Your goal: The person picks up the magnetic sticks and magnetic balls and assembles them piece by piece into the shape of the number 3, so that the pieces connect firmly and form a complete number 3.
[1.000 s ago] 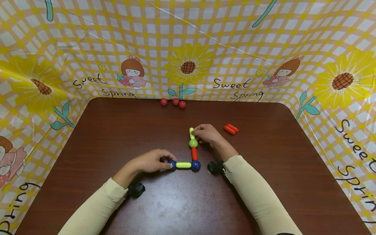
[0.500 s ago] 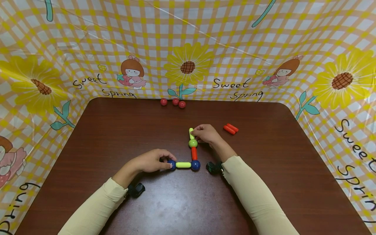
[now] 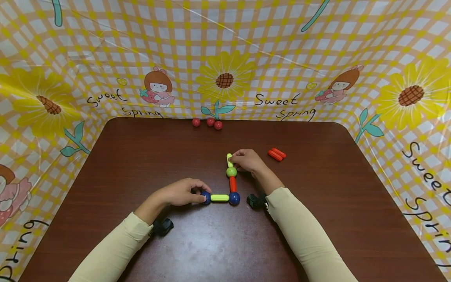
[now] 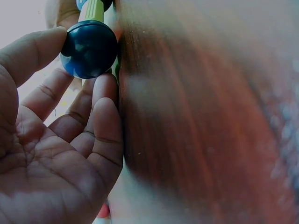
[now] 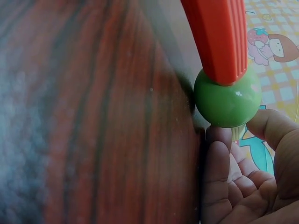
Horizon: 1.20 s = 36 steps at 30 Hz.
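Observation:
My left hand (image 3: 183,192) pinches a blue ball (image 4: 91,49) between thumb and fingers, low over the tabletop. A yellow-green rod (image 3: 220,198) joins that ball to a second blue ball (image 3: 234,198). From there a red rod (image 3: 233,184) runs away from me to a green ball (image 5: 227,99), so the pieces form an L in the head view. Beyond the green ball another yellow-green rod (image 3: 229,159) points toward the back, pinched by my right hand (image 3: 248,159). In the right wrist view the green ball largely hides that rod.
Two loose red rods (image 3: 276,154) lie side by side to the right of my right hand. Three red balls (image 3: 210,122) sit at the back edge of the brown table (image 3: 148,145). A checked sunflower cloth (image 3: 225,35) walls in the back and sides.

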{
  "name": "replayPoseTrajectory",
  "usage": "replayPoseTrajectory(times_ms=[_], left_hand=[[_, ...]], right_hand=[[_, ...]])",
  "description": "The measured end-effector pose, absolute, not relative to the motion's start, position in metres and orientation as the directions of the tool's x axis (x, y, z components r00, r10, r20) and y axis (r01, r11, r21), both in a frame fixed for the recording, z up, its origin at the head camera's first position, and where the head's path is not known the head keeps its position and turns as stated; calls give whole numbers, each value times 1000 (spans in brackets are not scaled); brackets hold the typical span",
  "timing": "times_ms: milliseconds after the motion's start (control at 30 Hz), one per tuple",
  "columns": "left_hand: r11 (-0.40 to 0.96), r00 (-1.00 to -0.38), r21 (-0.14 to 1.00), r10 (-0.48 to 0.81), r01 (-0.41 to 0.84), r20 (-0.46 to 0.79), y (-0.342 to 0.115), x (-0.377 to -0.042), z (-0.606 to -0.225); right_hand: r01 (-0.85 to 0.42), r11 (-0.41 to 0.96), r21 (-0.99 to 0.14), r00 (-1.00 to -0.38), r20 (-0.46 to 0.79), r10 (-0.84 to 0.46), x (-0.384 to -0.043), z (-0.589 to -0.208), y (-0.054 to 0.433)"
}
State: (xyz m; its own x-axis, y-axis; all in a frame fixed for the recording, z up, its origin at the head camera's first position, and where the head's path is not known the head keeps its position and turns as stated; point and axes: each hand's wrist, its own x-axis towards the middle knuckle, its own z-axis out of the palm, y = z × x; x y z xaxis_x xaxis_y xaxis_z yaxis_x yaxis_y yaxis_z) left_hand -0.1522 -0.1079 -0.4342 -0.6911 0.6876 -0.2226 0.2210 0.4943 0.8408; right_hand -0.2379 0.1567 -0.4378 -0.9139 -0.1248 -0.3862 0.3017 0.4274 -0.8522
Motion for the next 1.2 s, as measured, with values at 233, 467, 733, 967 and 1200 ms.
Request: replayPoseTrajectory(times_ms=[233, 467, 733, 967, 1200], left_hand=[[498, -691, 837, 688, 225, -223, -107, -153, -433], [497, -684, 837, 694, 230, -224, -107, -155, -433], [533, -710, 797, 676, 283, -199, -113, -185, -422], [598, -842, 772, 515, 218, -161, -117, -249, -410], [623, -928, 768, 357, 150, -108, -117, -300, -417]], right_hand=[[305, 420, -855, -913, -388, -128, -238, -437, 157], [307, 422, -853, -912, -391, -125, -238, -438, 158], [309, 401, -862, -912, -389, -133, -238, -439, 158], [301, 405, -864, -917, -379, -127, -237, -441, 159], [309, 398, -864, -917, -381, -116, -237, -441, 159]])
